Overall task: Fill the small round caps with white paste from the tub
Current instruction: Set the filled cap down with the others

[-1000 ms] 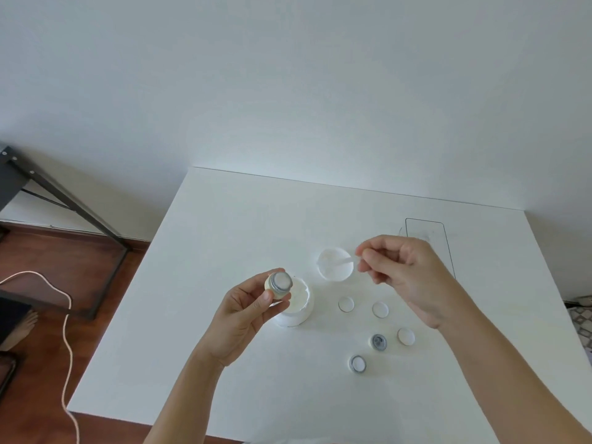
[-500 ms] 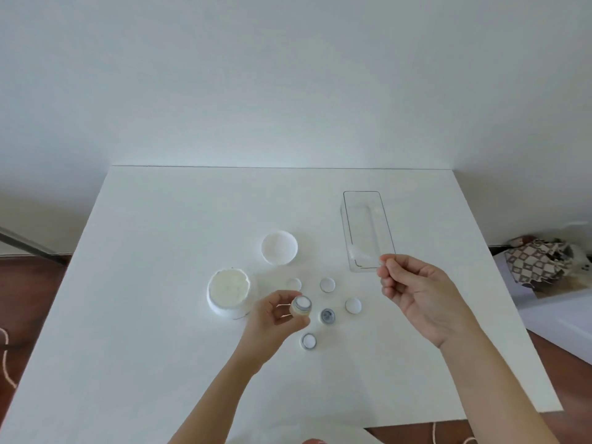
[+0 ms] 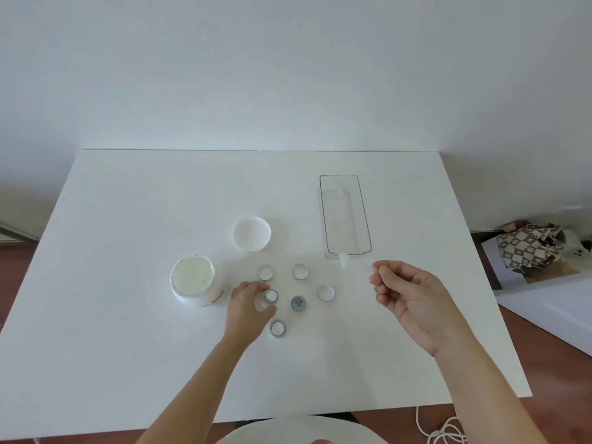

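White paste is now seen in the cap [image 3: 271, 296] pinched in the left hand [image 3: 248, 307], and that cap has been brought down from beside the tub [image 3: 193, 280] to the worktop [image 3: 128, 331] at centre frame, where it is being set among the others. A second ago it was held up over the tub; now it sits low, just left of the grey, unfilled cap [image 3: 298, 303]. One fill is judged done. The right hand [image 3: 408, 296] has been carried away to the right of the frame, near the clear tray [image 3: 345, 216], fingers pressed on a small spatula [image 3: 345, 261] whose tip lies at the tray's near end. The tub, open and full, stands at left of centre, its lid [image 3: 252, 233] behind it. Three caps [image 3: 300, 271] above look pale, another [image 3: 277, 328] below. The grey cap is judged the next to be taken up.
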Demonstrator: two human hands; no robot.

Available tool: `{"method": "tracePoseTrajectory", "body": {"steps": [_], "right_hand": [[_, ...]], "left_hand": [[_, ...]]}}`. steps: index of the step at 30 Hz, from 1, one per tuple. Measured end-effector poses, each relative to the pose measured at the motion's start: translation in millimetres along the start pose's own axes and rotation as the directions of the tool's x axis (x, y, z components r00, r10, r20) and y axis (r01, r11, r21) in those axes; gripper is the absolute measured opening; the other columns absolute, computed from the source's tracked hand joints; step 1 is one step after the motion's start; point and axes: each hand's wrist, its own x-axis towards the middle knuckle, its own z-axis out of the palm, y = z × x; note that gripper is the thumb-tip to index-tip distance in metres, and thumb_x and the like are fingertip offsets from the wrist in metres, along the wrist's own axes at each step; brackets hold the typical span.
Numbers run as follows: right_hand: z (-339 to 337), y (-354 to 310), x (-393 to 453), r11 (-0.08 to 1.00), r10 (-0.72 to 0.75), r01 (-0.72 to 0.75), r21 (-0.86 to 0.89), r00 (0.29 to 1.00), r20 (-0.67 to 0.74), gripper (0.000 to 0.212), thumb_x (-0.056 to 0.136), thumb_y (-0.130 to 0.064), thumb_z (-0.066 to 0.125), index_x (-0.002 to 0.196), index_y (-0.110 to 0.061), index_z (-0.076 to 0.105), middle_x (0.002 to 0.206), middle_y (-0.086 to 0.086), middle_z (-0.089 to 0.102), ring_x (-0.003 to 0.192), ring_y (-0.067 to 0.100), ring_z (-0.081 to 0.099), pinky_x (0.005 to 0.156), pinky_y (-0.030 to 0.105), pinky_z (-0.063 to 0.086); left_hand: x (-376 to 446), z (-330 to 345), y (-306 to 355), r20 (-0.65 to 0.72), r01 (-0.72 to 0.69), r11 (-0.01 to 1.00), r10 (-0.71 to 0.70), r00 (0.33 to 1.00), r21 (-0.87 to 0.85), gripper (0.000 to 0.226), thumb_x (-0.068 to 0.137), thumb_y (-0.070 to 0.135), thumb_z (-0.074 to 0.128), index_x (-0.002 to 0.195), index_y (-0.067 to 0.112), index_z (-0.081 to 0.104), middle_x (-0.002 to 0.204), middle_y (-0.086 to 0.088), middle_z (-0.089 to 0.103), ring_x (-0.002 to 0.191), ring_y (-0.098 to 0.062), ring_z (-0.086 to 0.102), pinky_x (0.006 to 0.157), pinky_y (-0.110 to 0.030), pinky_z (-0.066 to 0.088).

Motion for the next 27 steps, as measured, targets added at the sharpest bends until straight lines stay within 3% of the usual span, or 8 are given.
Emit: {"method": "tracePoseTrajectory", "body": {"steps": [3, 6, 9, 13, 17, 20, 24, 27], "right_hand": [[-3.5, -2.8, 3.4, 1.000, -0.002, 0.002, -0.010, 1.000, 0.018, 0.019, 0.092, -0.004, 0.056, 0.085, -0.008, 0.073, 0.072, 0.007, 0.067, 0.060, 0.013, 0.055, 0.061, 0.020, 0.053], [-6.2, -7.1, 6.8, 1.000, -0.001, 0.001, -0.011, 0.999, 0.033, 0.018, 0.092, -0.004, 0.057, 0.085, -0.008, 0.073, 0.073, 0.007, 0.067, 0.060, 0.012, 0.055, 0.061, 0.020, 0.053], [-10.2, -11.6, 9.9, 1.000, -0.003, 0.003, -0.008, 0.999, 0.045, 0.017, 0.091, -0.004, 0.057, 0.086, -0.007, 0.072, 0.073, 0.007, 0.067, 0.060, 0.012, 0.055, 0.061, 0.019, 0.053], [-12.2, -15.6, 13.0, 1.000, 0.004, -0.004, -0.016, 0.999, 0.050, 0.013, 0.092, -0.003, 0.056, 0.090, -0.004, 0.070, 0.072, 0.007, 0.067, 0.060, 0.012, 0.054, 0.060, 0.019, 0.053], [-14.1, -18.0, 14.7, 1.000, 0.004, -0.003, -0.023, 0.998, 0.063, 0.013, 0.092, -0.003, 0.056, 0.091, -0.003, 0.069, 0.071, 0.006, 0.067, 0.060, 0.013, 0.054, 0.060, 0.020, 0.053], [-17.4, -19.2, 15.2, 1.000, 0.008, -0.007, -0.018, 0.998, 0.068, 0.014, 0.092, -0.003, 0.056, 0.090, -0.003, 0.070, 0.071, 0.007, 0.067, 0.060, 0.013, 0.054, 0.059, 0.019, 0.053], [-21.0, -20.7, 16.5, 1.000, 0.011, -0.009, -0.018, 0.997, 0.070, 0.014, 0.091, -0.003, 0.057, 0.090, -0.003, 0.070, 0.072, 0.008, 0.067, 0.060, 0.013, 0.055, 0.060, 0.019, 0.053], [-19.3, -21.1, 19.2, 1.000, 0.009, -0.007, -0.018, 0.996, 0.084, 0.013, 0.091, -0.004, 0.057, 0.094, -0.002, 0.069, 0.073, 0.008, 0.069, 0.061, 0.013, 0.056, 0.061, 0.018, 0.053]], "left_hand": [[-0.1, 0.5, -0.7, 0.006, 0.036, 0.999, -0.036, 0.999, 0.003, 0.040, 0.070, 0.007, 0.084, 0.106, 0.013, 0.069, 0.101, 0.000, 0.060, 0.100, -0.022, 0.059, 0.081, -0.021, 0.037], [-1.6, -2.3, 2.7, 0.034, 0.056, 0.998, -0.055, 0.998, -0.022, 0.059, 0.068, 0.011, 0.088, 0.121, 0.013, 0.062, 0.113, 0.000, 0.055, 0.109, -0.020, 0.054, 0.089, -0.022, 0.038], [-7.9, -3.9, 10.9, -0.012, -0.079, 0.997, 0.079, 0.997, 0.018, 0.073, 0.066, 0.021, 0.089, 0.129, 0.019, 0.054, 0.123, 0.008, 0.049, 0.114, -0.013, 0.043, 0.096, -0.028, 0.034], [-13.8, 8.5, 26.4, 0.111, -0.311, 0.900, 0.291, 0.950, 0.307, 0.065, 0.068, 0.039, 0.081, 0.127, 0.027, 0.056, 0.123, 0.012, 0.051, 0.117, -0.015, 0.042, 0.102, -0.031, 0.024], [-5.8, 27.8, 37.5, 0.200, -0.270, 0.838, 0.196, 0.960, 0.474, 0.053, 0.074, 0.041, 0.076, 0.122, 0.029, 0.057, 0.122, 0.011, 0.051, 0.122, -0.015, 0.041, 0.107, -0.034, 0.013], [-0.3, 36.7, 40.5, 0.200, -0.219, 0.830, 0.132, 0.971, 0.512, 0.045, 0.076, 0.040, 0.076, 0.117, 0.030, 0.059, 0.118, 0.010, 0.053, 0.122, -0.016, 0.041, 0.108, -0.038, 0.013], [2.7, 39.3, 40.0, 0.168, -0.216, 0.826, 0.149, 0.974, 0.520, 0.036, 0.081, 0.038, 0.074, 0.113, 0.029, 0.062, 0.115, 0.010, 0.056, 0.119, -0.016, 0.044, 0.106, -0.038, 0.014], [-1.3, 31.4, 41.5, 0.122, -0.228, 0.887, 0.195, 0.973, 0.401, 0.035, 0.081, 0.029, 0.076, 0.113, 0.023, 0.064, 0.115, 0.007, 0.058, 0.112, -0.019, 0.051, 0.101, -0.032, 0.029]]}}
